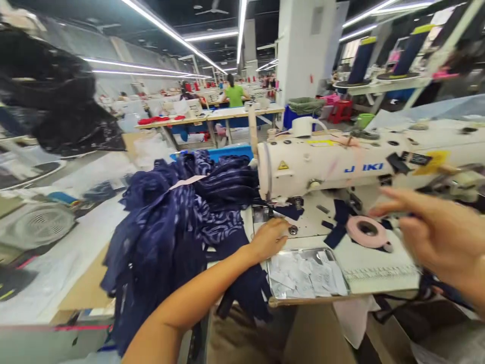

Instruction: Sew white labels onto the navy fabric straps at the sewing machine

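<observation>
My left hand [268, 239] rests palm down on the sewing machine bed, beside the needle area, with its fingers lying on the plate. Navy fabric [227, 237] lies just left of that hand, part of a big heap of navy patterned garments [162, 217]. Over the right side of the bed hovers my right hand [435, 235], slightly blurred, its index finger stretched out and nothing seen in it. Nearest to it is a roll of pale pink tape [353, 233]. A metal tray [345, 283] of white labels [303, 273] sits below my left hand.
The white sewing machine [326, 169] spans the right side. Navy scraps [336, 233] lie on its bed. Thread cones [361, 60] stand on a rack at upper right. A black bundle [49, 91] hangs at upper left. A person in green [234, 95] sits farther back.
</observation>
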The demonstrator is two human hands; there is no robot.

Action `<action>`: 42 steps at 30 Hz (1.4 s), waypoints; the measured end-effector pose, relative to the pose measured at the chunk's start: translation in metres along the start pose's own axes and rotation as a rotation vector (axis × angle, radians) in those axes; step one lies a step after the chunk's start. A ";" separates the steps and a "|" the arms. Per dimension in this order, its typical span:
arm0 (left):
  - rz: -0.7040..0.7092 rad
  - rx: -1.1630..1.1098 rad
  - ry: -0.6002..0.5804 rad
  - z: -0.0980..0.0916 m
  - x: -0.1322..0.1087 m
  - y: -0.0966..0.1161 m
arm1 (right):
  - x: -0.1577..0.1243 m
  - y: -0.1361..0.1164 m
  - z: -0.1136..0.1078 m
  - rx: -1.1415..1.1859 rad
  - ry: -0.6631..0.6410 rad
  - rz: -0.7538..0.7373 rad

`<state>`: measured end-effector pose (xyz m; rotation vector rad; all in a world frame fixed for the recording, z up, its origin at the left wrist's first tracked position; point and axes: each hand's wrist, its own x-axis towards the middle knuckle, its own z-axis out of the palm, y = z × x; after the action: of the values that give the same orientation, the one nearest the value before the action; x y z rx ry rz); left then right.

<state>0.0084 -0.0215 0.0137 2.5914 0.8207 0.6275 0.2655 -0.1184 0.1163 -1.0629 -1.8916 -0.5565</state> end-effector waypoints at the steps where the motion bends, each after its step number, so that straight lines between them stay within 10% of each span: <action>1: 0.014 0.024 -0.035 -0.001 0.003 0.002 | -0.007 -0.008 0.005 0.056 -0.043 -0.083; 5: 0.025 0.211 -0.137 0.000 0.017 0.017 | -0.028 -0.036 0.040 0.370 -0.004 0.043; 9: 0.081 0.297 -0.209 0.005 0.027 0.022 | -0.038 -0.053 0.075 1.007 0.237 0.809; 12: 0.005 0.161 -0.096 0.005 0.027 0.022 | -0.036 -0.056 0.092 1.379 0.478 1.354; 16: -0.233 -0.374 0.147 -0.002 0.020 0.032 | -0.027 -0.056 0.097 1.620 0.612 1.593; 22: -0.575 -1.303 0.254 -0.002 0.015 0.079 | -0.023 -0.069 0.097 1.509 0.532 1.271; 31: -0.517 -1.529 0.288 -0.003 0.013 0.113 | -0.033 -0.072 0.093 0.685 0.001 0.264; 42: -0.533 -1.655 0.306 -0.015 -0.003 0.107 | -0.029 -0.051 0.071 0.402 -0.013 0.048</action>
<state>0.0468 -0.1026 0.0736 0.7694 0.5616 0.9311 0.1967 -0.1082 0.0560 -0.8443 -1.8808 -0.1306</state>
